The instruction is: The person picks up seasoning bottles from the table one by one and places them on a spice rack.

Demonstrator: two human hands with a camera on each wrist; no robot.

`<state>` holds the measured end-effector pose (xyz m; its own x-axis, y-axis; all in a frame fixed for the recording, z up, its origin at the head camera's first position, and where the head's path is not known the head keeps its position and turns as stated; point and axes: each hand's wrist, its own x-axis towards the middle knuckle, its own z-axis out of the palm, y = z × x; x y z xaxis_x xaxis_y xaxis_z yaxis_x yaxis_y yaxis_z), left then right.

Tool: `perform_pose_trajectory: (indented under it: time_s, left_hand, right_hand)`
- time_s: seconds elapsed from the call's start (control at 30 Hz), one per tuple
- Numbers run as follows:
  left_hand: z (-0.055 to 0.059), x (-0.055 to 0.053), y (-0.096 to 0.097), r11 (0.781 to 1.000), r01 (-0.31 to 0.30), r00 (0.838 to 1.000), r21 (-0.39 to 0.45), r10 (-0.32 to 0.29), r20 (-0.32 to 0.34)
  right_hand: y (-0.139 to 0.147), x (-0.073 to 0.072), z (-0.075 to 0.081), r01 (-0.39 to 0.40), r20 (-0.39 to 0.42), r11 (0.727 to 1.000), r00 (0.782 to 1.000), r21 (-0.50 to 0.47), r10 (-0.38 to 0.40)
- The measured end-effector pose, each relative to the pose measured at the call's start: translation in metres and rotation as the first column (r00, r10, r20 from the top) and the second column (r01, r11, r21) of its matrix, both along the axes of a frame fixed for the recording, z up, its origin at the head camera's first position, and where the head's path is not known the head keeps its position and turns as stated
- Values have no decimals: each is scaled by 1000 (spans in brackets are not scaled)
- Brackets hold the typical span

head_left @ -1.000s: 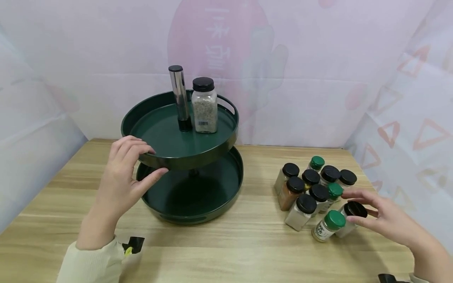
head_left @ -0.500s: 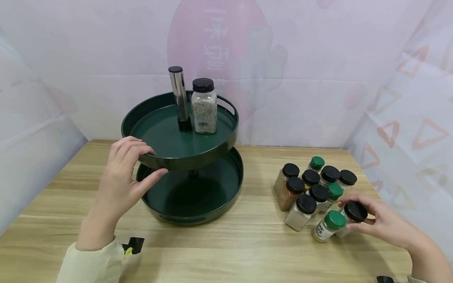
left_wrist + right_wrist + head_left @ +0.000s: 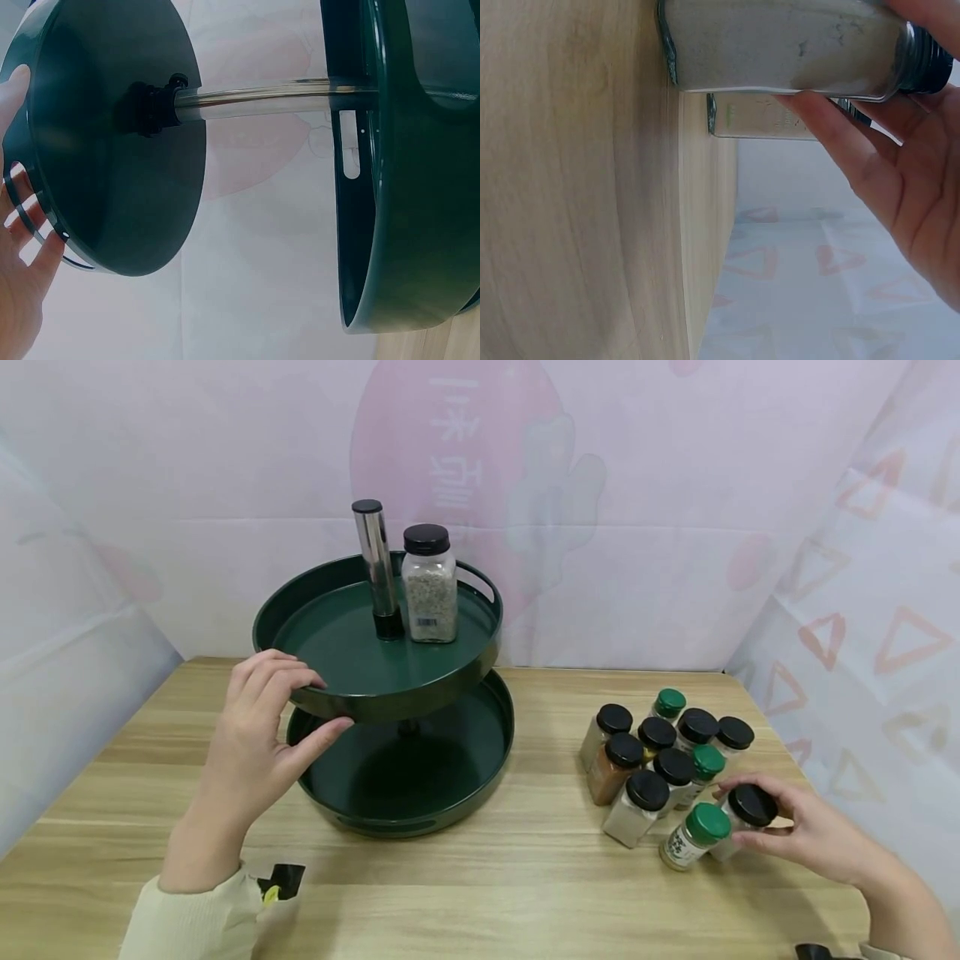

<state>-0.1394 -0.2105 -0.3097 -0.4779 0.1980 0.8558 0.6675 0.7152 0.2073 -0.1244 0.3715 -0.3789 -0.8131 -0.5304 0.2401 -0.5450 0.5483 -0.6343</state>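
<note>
Fingers of your left hand clamp the upper green tray; your right hand clasps a black-capped jar, green-capped jar by its thumb.

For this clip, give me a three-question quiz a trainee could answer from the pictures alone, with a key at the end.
1. True or false: the left hand grips the rim of the upper tray.

2. Count: how many green caps show in the head view?

3. Multiple choice: what are the fingers of the right hand around?
A) the metal pole
B) a black-capped jar
C) a green-capped jar

Key:
1. True; the fingers are over the rim and the thumb is below it.
2. Three.
3. B.
</note>
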Motion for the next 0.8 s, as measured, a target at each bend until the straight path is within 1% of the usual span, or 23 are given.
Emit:
perform_pose_trajectory:
  time_s: [0.17, 0.33, 0.5, 0.63, 0.8]
  left_hand:
    - [0, 0, -1, 1000, 6, 1000, -1, -6, -2]
    - [0, 1, -1, 1000, -3, 1000, -6, 3, 6]
    - [0, 2, -1, 1000, -8, 1000, -5, 8, 12]
    - [0, 1, -1, 1000, -3, 1000, 1, 3, 11]
    - [0, 0, -1, 1000, 2, 1000, 2, -2, 2]
  right_hand:
    - [0, 0, 0, 3, 3, 1000, 1000, -1, -3]
    - [0, 1, 1, -9, 37, 1000, 999, -23, 10]
    - [-1, 3, 3, 4, 65, 1000, 998, -23, -3]
    - [-2, 4, 5, 10, 102, 999, 995, -30, -7]
    - [-2, 3, 4, -10, 89, 999, 996, -38, 13]
